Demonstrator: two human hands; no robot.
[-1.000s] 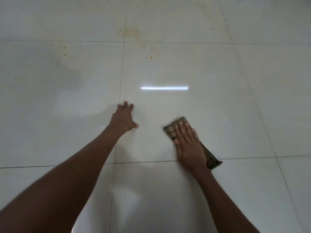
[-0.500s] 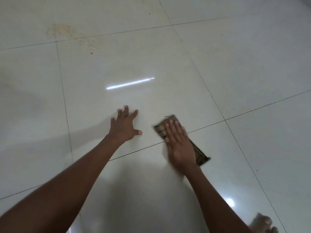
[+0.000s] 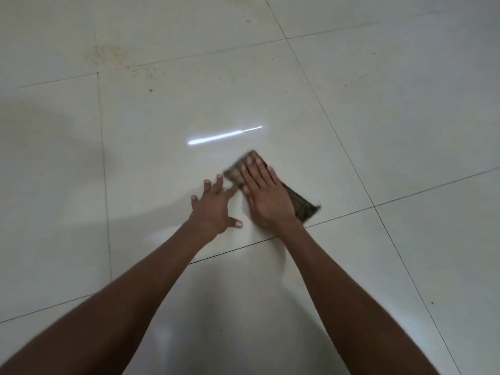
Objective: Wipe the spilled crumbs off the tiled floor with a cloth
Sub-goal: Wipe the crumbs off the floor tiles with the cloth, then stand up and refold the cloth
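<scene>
Head view: right hand [image 3: 266, 194] presses cloth [image 3: 299, 204] beside tile seam [image 3: 338, 219].

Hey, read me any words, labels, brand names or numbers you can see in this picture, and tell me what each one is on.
None: no readable text shows anywhere.
Cloth: dark woven pattern, motion-blurred, no label visible.
Floor: plain pale tiles with orange crumbs and a light reflection, no markings.
Left hand and right hand: nothing written on them.
</scene>
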